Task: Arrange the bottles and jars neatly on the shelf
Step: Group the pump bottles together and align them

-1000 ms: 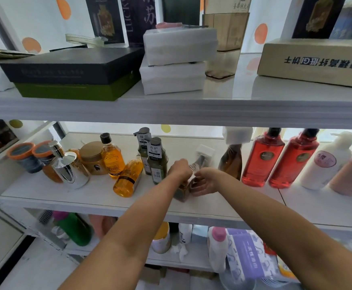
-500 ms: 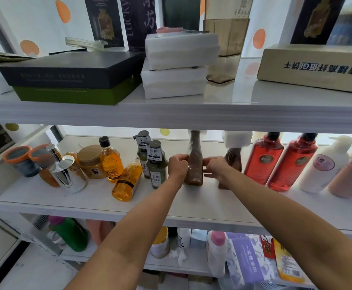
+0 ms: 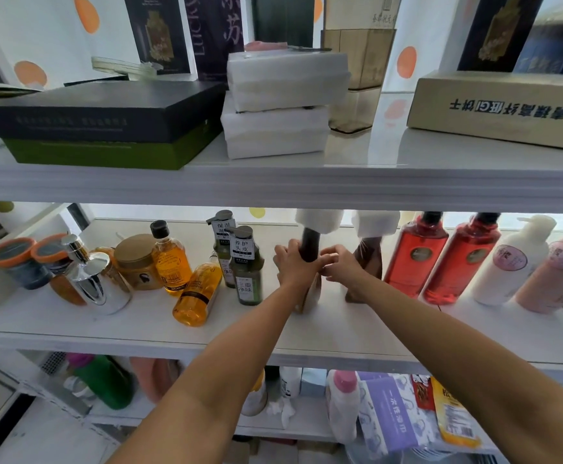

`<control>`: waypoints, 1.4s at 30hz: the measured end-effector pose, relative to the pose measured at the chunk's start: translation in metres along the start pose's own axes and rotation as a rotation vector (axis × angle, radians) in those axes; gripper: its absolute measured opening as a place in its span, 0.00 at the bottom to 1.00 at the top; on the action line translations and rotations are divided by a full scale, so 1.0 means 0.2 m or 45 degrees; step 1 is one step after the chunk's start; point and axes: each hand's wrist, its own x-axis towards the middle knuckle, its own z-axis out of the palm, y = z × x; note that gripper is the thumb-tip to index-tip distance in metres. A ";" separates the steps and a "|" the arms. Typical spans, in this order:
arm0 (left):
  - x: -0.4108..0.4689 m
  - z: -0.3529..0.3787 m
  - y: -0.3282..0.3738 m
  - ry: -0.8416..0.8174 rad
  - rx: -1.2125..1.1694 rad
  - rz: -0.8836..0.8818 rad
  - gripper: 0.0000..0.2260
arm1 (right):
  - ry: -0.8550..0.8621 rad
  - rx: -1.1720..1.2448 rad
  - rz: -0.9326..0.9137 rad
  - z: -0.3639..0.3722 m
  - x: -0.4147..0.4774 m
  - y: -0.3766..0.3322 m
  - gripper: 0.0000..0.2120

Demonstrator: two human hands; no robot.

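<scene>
Head view: left hand grips one brown bottle; right hand seemingly pinches it; two red bottles nearby.

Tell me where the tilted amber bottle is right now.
Head view: the tilted amber bottle sits left of centre on the middle shelf, in front of the upright amber bottle and left of the dark green bottle.

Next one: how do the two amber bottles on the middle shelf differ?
The rear amber bottle stands upright; the front amber bottle is tipped, leaning toward the green bottles. The rear one's black cap shows; the front one's cap I cannot make out. Both are clear, with golden liquid.
</scene>
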 end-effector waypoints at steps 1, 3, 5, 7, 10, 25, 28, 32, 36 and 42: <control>0.01 -0.01 -0.01 0.015 -0.058 0.022 0.24 | -0.052 -0.017 -0.012 0.00 0.00 -0.01 0.18; 0.03 -0.03 0.00 0.009 -0.262 0.055 0.19 | -0.126 -0.096 -0.025 0.01 0.00 -0.03 0.25; 0.02 -0.06 0.03 -0.053 -0.532 0.018 0.17 | -0.129 -0.201 -0.045 0.01 0.00 -0.04 0.30; 0.00 -0.07 0.05 -0.130 -0.719 -0.013 0.15 | -0.129 -0.253 -0.055 0.00 0.01 -0.05 0.33; 0.00 -0.06 0.04 -0.258 -0.714 -0.044 0.16 | -0.065 -0.322 -0.017 0.00 0.02 -0.04 0.30; -0.03 -0.06 -0.08 -0.274 -0.194 0.115 0.21 | 0.045 -0.715 0.162 0.07 -0.03 0.05 0.27; -0.06 -0.03 -0.15 -0.315 -0.069 0.071 0.24 | -0.020 -0.555 0.299 0.09 -0.03 0.12 0.25; -0.06 -0.01 -0.16 -0.229 0.011 0.103 0.21 | 0.053 -0.403 0.266 0.09 -0.04 0.19 0.17; -0.08 0.00 -0.19 -0.219 -0.045 0.108 0.20 | 0.108 -0.301 0.259 0.09 -0.06 0.24 0.14; -0.14 0.00 -0.21 -0.194 -0.112 0.086 0.24 | 0.174 -0.197 0.214 0.08 -0.10 0.30 0.14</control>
